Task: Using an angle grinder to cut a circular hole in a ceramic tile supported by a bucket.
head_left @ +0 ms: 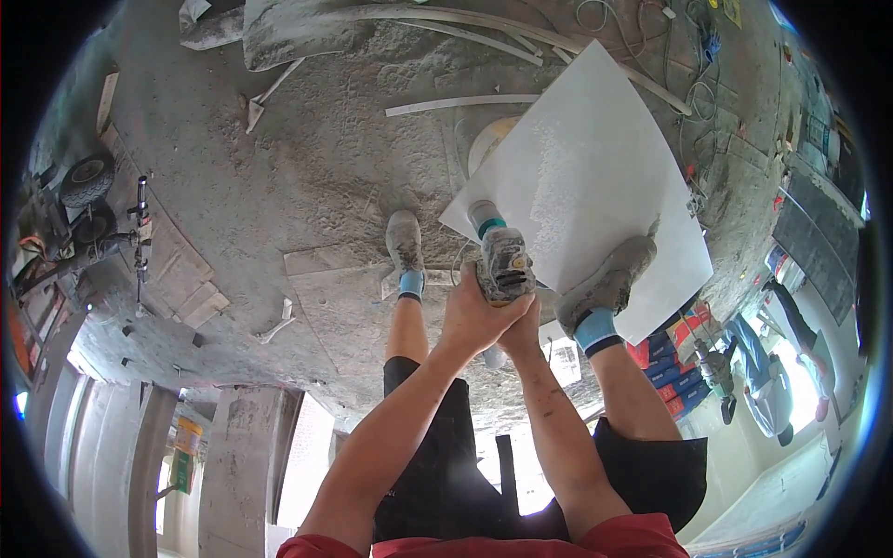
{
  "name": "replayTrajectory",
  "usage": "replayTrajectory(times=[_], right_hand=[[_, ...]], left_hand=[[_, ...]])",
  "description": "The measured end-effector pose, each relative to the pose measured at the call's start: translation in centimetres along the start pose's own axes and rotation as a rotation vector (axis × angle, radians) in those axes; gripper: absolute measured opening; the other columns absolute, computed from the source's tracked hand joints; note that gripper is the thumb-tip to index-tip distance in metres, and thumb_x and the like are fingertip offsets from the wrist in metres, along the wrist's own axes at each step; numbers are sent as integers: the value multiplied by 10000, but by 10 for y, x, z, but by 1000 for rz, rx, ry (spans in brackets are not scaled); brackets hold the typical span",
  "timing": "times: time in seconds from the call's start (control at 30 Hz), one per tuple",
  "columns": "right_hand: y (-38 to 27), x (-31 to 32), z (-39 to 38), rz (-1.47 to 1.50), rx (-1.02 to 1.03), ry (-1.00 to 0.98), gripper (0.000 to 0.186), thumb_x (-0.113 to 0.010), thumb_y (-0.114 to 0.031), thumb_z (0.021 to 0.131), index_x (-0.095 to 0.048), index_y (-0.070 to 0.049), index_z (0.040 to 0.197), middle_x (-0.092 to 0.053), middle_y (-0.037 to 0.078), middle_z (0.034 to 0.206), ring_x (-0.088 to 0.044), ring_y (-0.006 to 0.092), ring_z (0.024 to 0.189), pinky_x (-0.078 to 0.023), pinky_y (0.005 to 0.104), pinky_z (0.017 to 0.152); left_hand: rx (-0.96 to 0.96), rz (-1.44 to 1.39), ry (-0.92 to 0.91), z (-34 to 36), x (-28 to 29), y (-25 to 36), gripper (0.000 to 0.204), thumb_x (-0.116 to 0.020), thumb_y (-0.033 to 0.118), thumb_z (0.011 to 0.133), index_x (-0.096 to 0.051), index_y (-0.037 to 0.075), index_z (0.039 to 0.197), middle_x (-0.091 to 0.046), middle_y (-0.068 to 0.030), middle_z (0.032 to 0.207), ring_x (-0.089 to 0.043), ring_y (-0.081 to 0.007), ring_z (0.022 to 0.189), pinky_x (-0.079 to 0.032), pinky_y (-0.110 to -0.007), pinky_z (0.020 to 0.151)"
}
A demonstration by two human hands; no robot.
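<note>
My left hand [477,312] is closed on the dust-caked power tool [505,259], which has a teal band and a cylindrical head. My right hand [521,325] grips the tool's rear, partly hidden behind the left. The tool's head rests at the near left edge of a large white panel [595,158], over or on it; I cannot tell which. My right shoe [609,274] is planted on the panel, and my left shoe [406,237] stands on the concrete floor.
The dusty floor [279,177] holds long strips [460,102] and loose cables [698,102]. Wheeled equipment [88,181] stands far left. At the right are stacked boxes [670,372], another power tool [714,377] and another person [767,400]. A concrete column [223,456] shows lower left.
</note>
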State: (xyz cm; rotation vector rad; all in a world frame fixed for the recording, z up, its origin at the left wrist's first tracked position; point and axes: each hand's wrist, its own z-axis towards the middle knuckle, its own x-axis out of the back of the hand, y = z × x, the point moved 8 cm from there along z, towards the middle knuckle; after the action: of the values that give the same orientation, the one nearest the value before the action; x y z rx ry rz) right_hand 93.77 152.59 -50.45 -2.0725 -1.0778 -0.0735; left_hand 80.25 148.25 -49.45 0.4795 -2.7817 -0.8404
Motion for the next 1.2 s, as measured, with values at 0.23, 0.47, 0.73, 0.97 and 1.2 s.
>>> replayTrajectory(times=[0.23,0.47,0.73,0.97,1.2], right_hand=[[-1,-2,0,41,63,27,663,-952,-205,740,-629,-27,1291,-762,119,1140,-749,226,1025,-590,390,889],[-8,-1,-2,-30,54,82,458,-930,-177,746,-716,-2,1112,-770,101,1037,-739,188,942,-588,388,816],[-4,-6,-3,-6,50,30,639,-950,-240,740,-647,-36,1264,-766,131,1104,-761,262,1015,-593,414,869],[-2,-5,-2,5,86,97,428,-931,-163,741,-738,-2,1087,-782,91,1020,-742,169,928,-592,372,821],[-8,-9,-4,-29,8,24,638,-943,-252,737,-647,-33,1258,-761,146,1118,-760,301,1044,-588,430,871]], left_hand=[[-8,-13,-14,0,0,-2,885,-920,516,748,-511,-67,1273,-760,-259,1048,-776,-405,990,-622,-462,867],[-13,-8,-26,2,-1,-10,924,-909,541,747,-497,-70,1304,-757,-270,1060,-768,-426,1004,-618,-472,877],[-41,-31,-17,2,3,-9,933,-904,545,747,-487,-69,1311,-755,-275,1063,-766,-430,1006,-618,-475,875],[-27,-40,-45,2,4,-8,935,-905,544,747,-480,-72,1308,-753,-270,1063,-766,-426,1014,-617,-474,877],[5,-31,-62,3,6,-8,934,-905,543,748,-484,-80,1302,-753,-278,1064,-768,-429,1006,-617,-474,876]])
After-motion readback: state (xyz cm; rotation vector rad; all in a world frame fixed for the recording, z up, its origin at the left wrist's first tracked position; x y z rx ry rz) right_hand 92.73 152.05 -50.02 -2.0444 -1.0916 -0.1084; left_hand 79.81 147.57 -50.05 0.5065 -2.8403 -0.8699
